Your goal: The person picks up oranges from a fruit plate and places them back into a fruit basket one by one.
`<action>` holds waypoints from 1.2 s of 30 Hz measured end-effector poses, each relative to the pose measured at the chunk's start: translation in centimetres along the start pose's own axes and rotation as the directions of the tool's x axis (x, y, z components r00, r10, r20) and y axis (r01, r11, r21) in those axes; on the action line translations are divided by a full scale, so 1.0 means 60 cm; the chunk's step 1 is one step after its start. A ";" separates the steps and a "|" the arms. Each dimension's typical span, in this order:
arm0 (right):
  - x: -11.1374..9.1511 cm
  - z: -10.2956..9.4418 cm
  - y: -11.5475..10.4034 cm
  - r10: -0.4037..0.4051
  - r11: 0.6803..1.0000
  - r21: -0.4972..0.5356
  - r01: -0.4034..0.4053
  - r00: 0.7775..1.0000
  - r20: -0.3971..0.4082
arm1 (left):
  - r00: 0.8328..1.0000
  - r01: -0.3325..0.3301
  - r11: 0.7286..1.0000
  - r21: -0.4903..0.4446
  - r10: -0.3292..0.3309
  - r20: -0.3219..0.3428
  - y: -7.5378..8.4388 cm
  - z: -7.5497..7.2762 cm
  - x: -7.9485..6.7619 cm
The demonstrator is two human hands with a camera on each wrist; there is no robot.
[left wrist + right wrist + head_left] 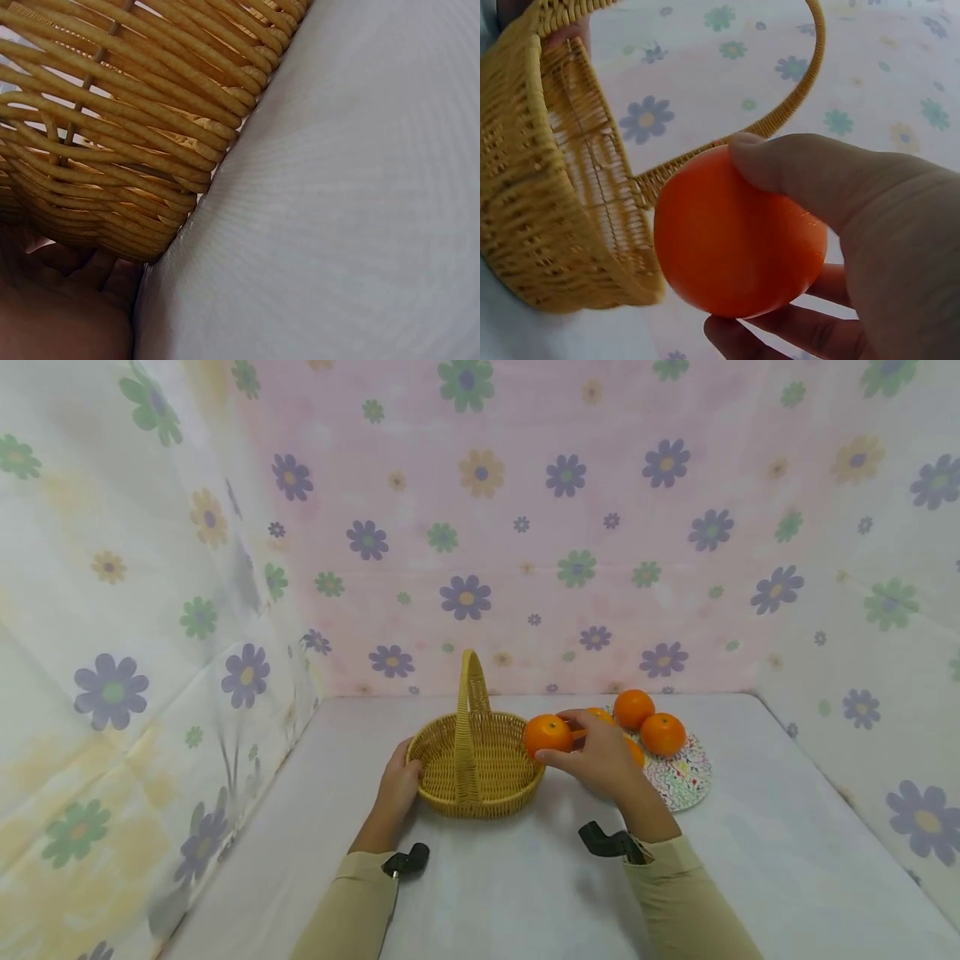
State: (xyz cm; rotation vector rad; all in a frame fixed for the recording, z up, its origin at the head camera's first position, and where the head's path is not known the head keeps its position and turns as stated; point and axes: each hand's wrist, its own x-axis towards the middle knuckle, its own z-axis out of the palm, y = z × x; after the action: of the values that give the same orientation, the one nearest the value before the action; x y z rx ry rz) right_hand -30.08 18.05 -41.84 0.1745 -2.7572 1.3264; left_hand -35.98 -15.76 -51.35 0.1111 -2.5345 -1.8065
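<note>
A yellow wicker basket (480, 806) with a tall arched handle stands upright on the white table, and its inside shows no contents. My left hand (395, 789) grips the basket's left rim, thumb over the edge; in the left wrist view the woven side (112, 127) is close up, with fingers against it. At the basket's right rim, my right hand (600, 760) holds an orange (547, 737) between thumb and fingers. The right wrist view shows this orange (739, 232) raised beside the basket opening. Several more oranges (663, 734) lie on a speckled plate (686, 781), partly hidden behind my right hand.
The white-covered table (495, 893) meets a flowered cloth backdrop (517, 552) at its far edge. More flowered cloth hangs at the left and right sides. The basket's arched handle (467, 727) rises across the middle of its opening.
</note>
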 end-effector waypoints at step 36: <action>0.014 0.095 0.012 -0.120 0.983 -0.140 0.120 0.993 0.004 | 1.000 -0.002 1.000 0.026 0.002 -0.012 -0.001 0.002 0.004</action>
State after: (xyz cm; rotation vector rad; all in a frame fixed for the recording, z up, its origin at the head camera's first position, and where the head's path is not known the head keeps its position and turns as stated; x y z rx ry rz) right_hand -31.11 14.01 -45.85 0.3225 -2.7738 1.0989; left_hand -36.21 -15.67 -51.44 0.1198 -2.5496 -1.7665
